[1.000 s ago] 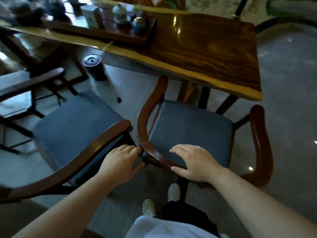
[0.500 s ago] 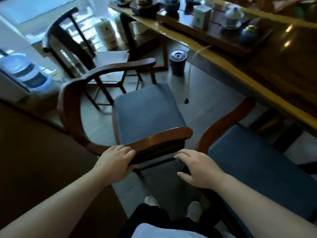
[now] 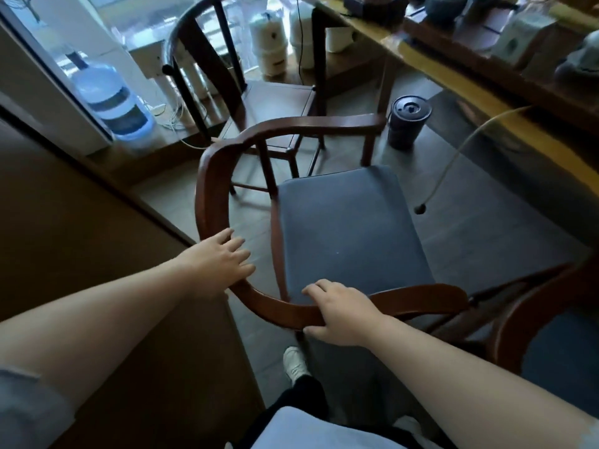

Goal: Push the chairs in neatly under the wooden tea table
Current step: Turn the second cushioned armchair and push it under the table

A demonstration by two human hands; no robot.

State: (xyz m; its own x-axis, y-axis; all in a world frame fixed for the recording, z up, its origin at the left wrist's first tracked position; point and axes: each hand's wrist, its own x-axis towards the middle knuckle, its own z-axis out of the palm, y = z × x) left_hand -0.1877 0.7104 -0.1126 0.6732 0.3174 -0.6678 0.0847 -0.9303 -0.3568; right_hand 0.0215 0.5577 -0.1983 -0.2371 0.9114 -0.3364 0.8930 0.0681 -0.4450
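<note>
An armchair with a blue cushion [image 3: 350, 228] and a curved brown back rail [image 3: 278, 309] stands in front of me, away from the wooden tea table [image 3: 450, 76] at the upper right. My right hand [image 3: 340, 314] grips the rail near its middle, fingers over the top and thumb underneath. My left hand [image 3: 220, 260] lies on the rail's left bend with its fingers spread. A second blue-cushioned armchair [image 3: 509, 319] shows partly at the lower right, close beside the first.
A dark round-backed chair [image 3: 207, 63] stands beyond the armchair. A black cylindrical bin [image 3: 410, 124] sits on the floor by the table, and a thin hose [image 3: 450, 157] hangs from the table edge. A water bottle [image 3: 107, 92] is at the left, a brown cabinet [image 3: 81, 247] beside me.
The view has swung left onto the left armchair. My right hand left the right chair and took this chair's back rail. My left hand slid along the rail to its bend and opened.
</note>
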